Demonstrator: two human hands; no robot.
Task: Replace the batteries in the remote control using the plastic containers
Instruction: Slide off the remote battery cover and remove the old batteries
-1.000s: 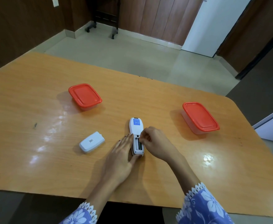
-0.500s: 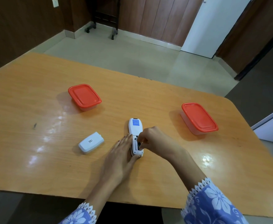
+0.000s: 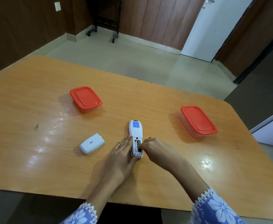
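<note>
Two blue floral sleeves with white lace cuffs (image 3: pixel 213 207) reach in from the near edge of a glossy orange wood-grain table (image 3: pixel 35 159). The left hand (image 3: pixel 121 160) lies flat with fingers extended, pressed along the left side of a white plastic remote control (image 3: pixel 136 131) and bracing its near end against the tabletop. The right hand (image 3: pixel 155 147) is curled, its fingertips pinched into the remote's open battery compartment (image 3: pixel 137 145); whether they grip a battery there cannot be told, though something dark shows inside the bay. The remote lies face down, lengthwise away from the person, with a blue label near its far end.

Just left of the hands, apart from them, rests the white plastic battery cover (image 3: pixel 92 144), lying on the table with a small printed code facing up.

Farther back on the left stands a small clear rectangular plastic container with an orange-red lid (image 3: pixel 85 98), closed. A second clear rectangular container with an orange-red lid (image 3: pixel 198 120), also closed, sits well off to the right of the remote, near the table's rounded right corner.

Beyond the table stretch a pale tiled floor (image 3: pixel 124 57), dark wood-panelled walls and a white door (image 3: pixel 213 25) standing at the far right.
</note>
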